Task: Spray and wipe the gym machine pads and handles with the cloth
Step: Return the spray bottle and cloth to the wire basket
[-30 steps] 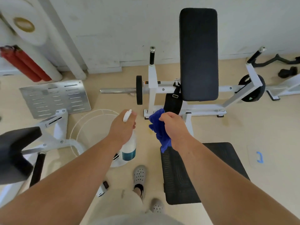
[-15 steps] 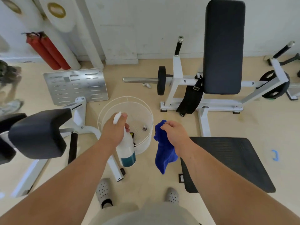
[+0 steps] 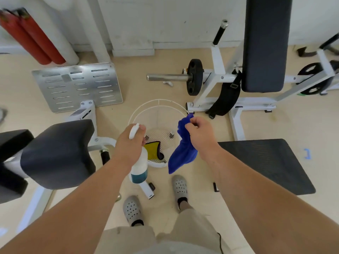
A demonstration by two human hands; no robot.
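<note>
My left hand [image 3: 129, 143] grips a white spray bottle [image 3: 139, 168] with teal liquid at its bottom, hanging nozzle-up. My right hand [image 3: 199, 134] pinches a blue cloth [image 3: 183, 153] that dangles below it. Both hands hover over a white wire basket [image 3: 157, 107] on the floor. The tall black back pad [image 3: 266, 43] of the white machine stands at the upper right, its black seat pad [image 3: 266, 164] lower right. Another black pad [image 3: 58, 153] sits at the left. A black-gripped handle [image 3: 219, 33] rises beside the back pad.
Inside the basket lies a yellow cloth [image 3: 152, 147]. A bar with a black weight plate [image 3: 194, 77] juts left from the machine. A perforated metal plate [image 3: 77, 87] lies on the floor, red rolls [image 3: 31, 39] lean at the wall. My grey clogs [image 3: 179, 186] stand below.
The view has shifted left and down, so the basket now lies under both hands. The cloth and bottle stay held, now lower over the basket.
</note>
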